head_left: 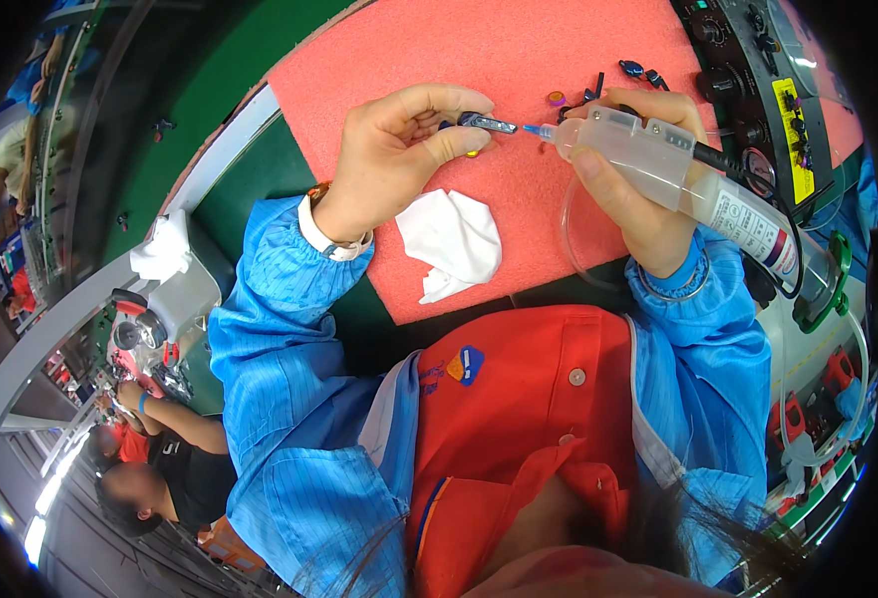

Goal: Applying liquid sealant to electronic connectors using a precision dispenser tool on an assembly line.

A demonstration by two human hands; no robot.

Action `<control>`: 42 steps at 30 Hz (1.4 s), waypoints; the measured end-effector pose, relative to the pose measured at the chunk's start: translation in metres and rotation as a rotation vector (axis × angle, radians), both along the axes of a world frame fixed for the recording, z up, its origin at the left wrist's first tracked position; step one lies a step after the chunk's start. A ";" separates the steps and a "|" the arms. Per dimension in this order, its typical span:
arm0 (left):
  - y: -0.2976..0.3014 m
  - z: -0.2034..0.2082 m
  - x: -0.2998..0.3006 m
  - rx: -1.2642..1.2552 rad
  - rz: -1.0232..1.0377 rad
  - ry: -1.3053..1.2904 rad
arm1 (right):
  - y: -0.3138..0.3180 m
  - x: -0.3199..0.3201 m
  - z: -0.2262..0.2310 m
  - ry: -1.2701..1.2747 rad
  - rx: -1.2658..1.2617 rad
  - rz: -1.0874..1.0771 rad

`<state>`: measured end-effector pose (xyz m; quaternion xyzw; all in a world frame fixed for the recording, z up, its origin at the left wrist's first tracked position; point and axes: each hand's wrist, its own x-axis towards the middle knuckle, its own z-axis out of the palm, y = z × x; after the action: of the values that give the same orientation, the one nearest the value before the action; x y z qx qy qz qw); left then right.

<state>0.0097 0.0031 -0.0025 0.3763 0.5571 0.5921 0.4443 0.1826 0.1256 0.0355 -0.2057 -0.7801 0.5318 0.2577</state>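
Observation:
Between the thumb and fingers of my left hand (394,149) is a small dark elongated part (487,123) with a pale grey inner face; its exact kind cannot be made out. My right hand (648,189) is wrapped round a translucent glue-dispensing syringe (633,154), which has a labelled barrel, a black cable and a green end cap. Its blue needle tip (539,130) points left, close to the end of the dark part; whether they touch cannot be told. Below both hands, a crumpled white cloth (451,242) lies on the pink foam mat (359,75).
Several small dark pieces (630,70) and a round orange-purple piece (557,99) lie beyond my right hand. At the right stands a black control box (733,85) with knobs and a gauge. A clear air hose (866,369) hangs from the syringe. Another person (175,468) works at lower left.

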 end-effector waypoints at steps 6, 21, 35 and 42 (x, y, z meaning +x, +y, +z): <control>0.000 -0.001 0.002 0.014 0.024 0.054 | -0.003 0.000 0.000 0.015 -0.020 -0.036; 0.000 -0.003 0.004 0.067 0.060 0.318 | -0.005 -0.001 0.004 -0.027 -0.002 -0.030; 0.000 -0.005 0.003 0.067 0.060 0.119 | -0.001 -0.001 0.001 -0.034 -0.144 -0.030; 0.001 -0.006 0.002 0.068 0.039 0.146 | -0.007 -0.006 0.000 0.040 -0.162 -0.006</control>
<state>0.0118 0.0037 -0.0085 0.4226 0.5748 0.5901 0.3778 0.1764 0.1188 0.0351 -0.2177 -0.7284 0.5964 0.2574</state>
